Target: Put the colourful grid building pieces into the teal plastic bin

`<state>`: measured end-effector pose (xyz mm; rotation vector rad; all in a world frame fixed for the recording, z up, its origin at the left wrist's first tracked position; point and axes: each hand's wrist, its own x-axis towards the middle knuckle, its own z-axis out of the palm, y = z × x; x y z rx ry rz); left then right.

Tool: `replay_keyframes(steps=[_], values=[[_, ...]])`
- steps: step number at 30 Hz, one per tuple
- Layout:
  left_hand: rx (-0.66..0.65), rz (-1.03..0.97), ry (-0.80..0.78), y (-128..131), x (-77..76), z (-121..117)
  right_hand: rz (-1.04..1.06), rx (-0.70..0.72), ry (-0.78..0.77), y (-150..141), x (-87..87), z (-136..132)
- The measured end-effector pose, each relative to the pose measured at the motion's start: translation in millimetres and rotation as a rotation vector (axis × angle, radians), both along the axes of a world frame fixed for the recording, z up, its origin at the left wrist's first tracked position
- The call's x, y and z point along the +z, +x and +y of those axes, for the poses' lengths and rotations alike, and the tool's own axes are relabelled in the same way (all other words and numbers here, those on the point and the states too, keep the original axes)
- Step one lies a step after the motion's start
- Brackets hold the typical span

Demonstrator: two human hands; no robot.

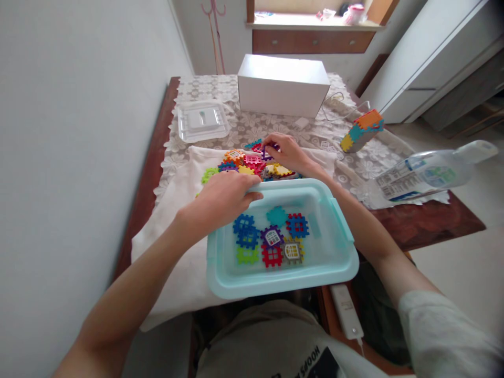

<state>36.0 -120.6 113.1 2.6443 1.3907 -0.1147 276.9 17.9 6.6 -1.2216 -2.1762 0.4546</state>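
A light teal plastic bin (283, 289) sits near the table's front edge, with blue, green, red, purple, grey and teal interlocking tiles lying flat inside. My left hand (222, 197) grips its far rim toward the left, thumb on the inner side. Beyond the bin, my right hand (285, 149) pinches a purple window tile (268, 154) above a pile of mixed interlocking tiles (252, 160). That pile rests on a white cloth (173, 273); the bin's far rim and my left hand hide part of it.
A clear plastic lid (202, 122) lies at the back left, and a white box (279, 94) stands at the back. To the right are a block built of tiles (362, 130) and a clear plastic bottle (429, 176). A wall (98, 105) runs along the left.
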Motion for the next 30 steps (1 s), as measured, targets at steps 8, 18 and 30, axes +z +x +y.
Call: replay_keyframes(steps=[8, 18, 30], values=[[0.010, -0.002, -0.002, 0, -0.4, 0, -0.105, 0.140, -0.065, 3, -26.3, 4], [0.029, -0.008, -0.015, 1, -1.1, 0, -0.167, 0.080, 0.094, 3, -29.6, 10], [0.016, -0.088, -0.027, -2, -1.5, 3, 0.704, 0.412, -0.165, 25, 88.5, -38]])
